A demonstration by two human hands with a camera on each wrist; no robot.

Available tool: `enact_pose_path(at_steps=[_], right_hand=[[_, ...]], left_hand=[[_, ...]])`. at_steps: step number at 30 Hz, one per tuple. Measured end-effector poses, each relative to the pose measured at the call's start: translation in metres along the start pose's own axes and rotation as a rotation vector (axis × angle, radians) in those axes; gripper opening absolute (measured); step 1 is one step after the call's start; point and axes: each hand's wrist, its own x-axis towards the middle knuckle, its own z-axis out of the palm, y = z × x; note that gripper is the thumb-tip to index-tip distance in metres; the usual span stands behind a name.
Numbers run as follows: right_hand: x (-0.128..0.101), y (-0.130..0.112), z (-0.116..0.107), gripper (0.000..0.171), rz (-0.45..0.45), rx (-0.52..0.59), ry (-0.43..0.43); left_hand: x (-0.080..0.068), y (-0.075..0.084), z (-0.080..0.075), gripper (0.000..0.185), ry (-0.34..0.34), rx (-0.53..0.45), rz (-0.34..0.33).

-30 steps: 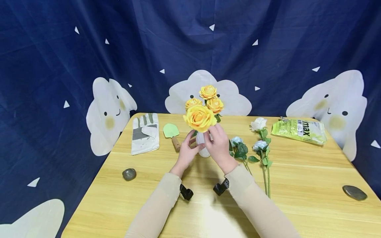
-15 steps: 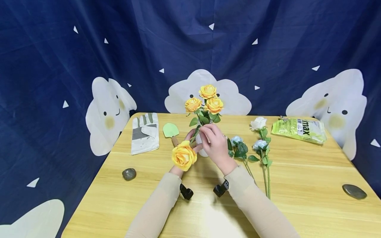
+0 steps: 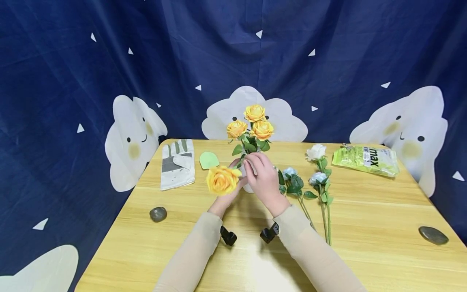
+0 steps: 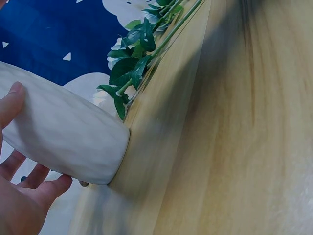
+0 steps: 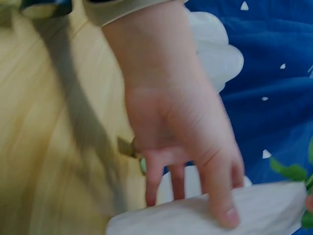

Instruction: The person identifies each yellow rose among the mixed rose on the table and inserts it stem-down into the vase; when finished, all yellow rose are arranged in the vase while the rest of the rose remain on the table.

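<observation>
My left hand (image 3: pixel 227 198) grips a white vase (image 4: pixel 63 127); in the left wrist view the thumb lies on one side and fingers on the other, with the base at the tabletop. Over the vase mouth, my right hand (image 3: pixel 265 178) pinches the stem of a yellow rose (image 3: pixel 222 180), whose bloom leans out to the left and front, above the left hand. Three more yellow roses (image 3: pixel 254 121) stand upright in the vase. The right wrist view catches the left hand across the vase (image 5: pixel 195 215), and a right fingertip (image 5: pixel 309 201) near its mouth. The held stem's lower end is hidden.
Blue roses (image 3: pixel 290 172) and a white rose (image 3: pixel 315 152) lie right of the vase, with a green bag (image 3: pixel 365 161) beyond. To the left are a work glove (image 3: pixel 178 164) and a green trowel (image 3: pixel 209 160). Dark stones (image 3: pixel 158 214) rest toward both sides.
The held rose's bloom has swung from in front of the other blooms down to the left, then risen slightly. The left hand stays at the vase; the right stays near its mouth.
</observation>
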Motion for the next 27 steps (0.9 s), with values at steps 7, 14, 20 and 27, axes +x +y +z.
enact_pose_path(at_steps=[7, 14, 20, 27], right_hand=[[0.01, -0.009, -0.001, 0.007, 0.171, -0.064, -0.025], [0.007, -0.014, -0.001, 0.009, 0.267, -0.025, -0.017], [0.002, -0.015, -0.001, 0.01, 0.277, 0.014, -0.004], [0.0, -0.014, 0.0, 0.014, 0.265, 0.077, 0.003]], left_hand=[[-0.006, 0.011, 0.002, 0.058, 0.086, 0.105, -0.036], [-0.007, 0.01, 0.003, 0.061, 0.095, 0.108, -0.017], [0.0, -0.006, 0.001, 0.06, 0.116, 0.129, 0.002], [0.003, -0.019, -0.001, 0.06, 0.133, 0.162, -0.02]])
